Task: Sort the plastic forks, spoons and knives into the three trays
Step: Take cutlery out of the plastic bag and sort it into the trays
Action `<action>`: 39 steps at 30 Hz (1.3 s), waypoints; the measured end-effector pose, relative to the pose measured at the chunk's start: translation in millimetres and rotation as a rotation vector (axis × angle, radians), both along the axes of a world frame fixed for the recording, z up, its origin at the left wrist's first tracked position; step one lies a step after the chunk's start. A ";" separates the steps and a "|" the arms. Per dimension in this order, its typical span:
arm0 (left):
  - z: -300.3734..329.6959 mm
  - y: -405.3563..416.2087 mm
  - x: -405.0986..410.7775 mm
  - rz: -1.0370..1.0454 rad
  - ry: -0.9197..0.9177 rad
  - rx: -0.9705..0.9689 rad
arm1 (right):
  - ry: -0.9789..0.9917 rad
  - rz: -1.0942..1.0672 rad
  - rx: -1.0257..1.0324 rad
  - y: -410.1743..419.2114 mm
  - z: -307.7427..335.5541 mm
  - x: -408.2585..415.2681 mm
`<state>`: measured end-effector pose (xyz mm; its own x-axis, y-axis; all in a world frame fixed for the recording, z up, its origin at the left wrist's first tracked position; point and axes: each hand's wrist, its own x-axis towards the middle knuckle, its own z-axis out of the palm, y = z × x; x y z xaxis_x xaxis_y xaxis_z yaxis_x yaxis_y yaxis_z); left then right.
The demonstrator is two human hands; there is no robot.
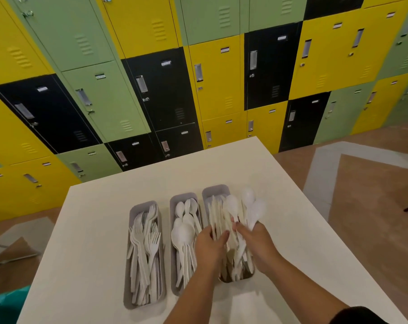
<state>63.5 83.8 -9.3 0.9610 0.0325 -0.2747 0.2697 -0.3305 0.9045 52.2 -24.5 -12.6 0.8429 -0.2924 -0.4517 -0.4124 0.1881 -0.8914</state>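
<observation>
Three grey trays stand side by side on a white table [100,230]. The left tray [137,208] is full of white plastic forks [146,239]. White spoons [184,228] fill the middle tray [183,197]. The right tray [215,190] holds white knives [215,213] mixed with other cutlery. My right hand [256,244] grips a bunch of three white spoons [247,204] fanned above the right tray. My left hand [210,244] reaches into the right tray, its fingers among the knife handles; whether it pinches one cannot be told.
A wall of yellow, green and black lockers [198,78] rises behind the table. Brown floor with a grey strip [338,164] lies to the right. A teal object [6,305] shows at the bottom left corner, beside the table's edge.
</observation>
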 end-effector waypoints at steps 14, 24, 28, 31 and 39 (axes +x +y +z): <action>8.9 -16.5 -0.8 0.007 -0.129 0.008 | -0.014 0.152 -0.214 13.7 0.1 -9.2; 9.4 -24.1 -2.7 0.043 -0.192 -0.001 | -0.124 0.119 0.285 12.7 17.4 -18.9; 5.1 -20.7 1.5 -0.003 -0.151 0.041 | -0.084 0.122 0.345 10.6 15.4 -21.8; 7.8 -20.4 3.4 -0.051 -0.125 0.081 | -0.061 0.092 0.392 11.4 13.6 -22.8; 4.7 -19.4 7.7 -0.020 -0.122 0.105 | -0.014 -0.054 0.319 11.7 8.4 -18.2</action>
<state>71.3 64.4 -4.6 0.9877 0.0354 -0.1523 0.1526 -0.4290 0.8903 33.9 -12.8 -4.3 0.8370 -0.1822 -0.5160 -0.3821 0.4805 -0.7894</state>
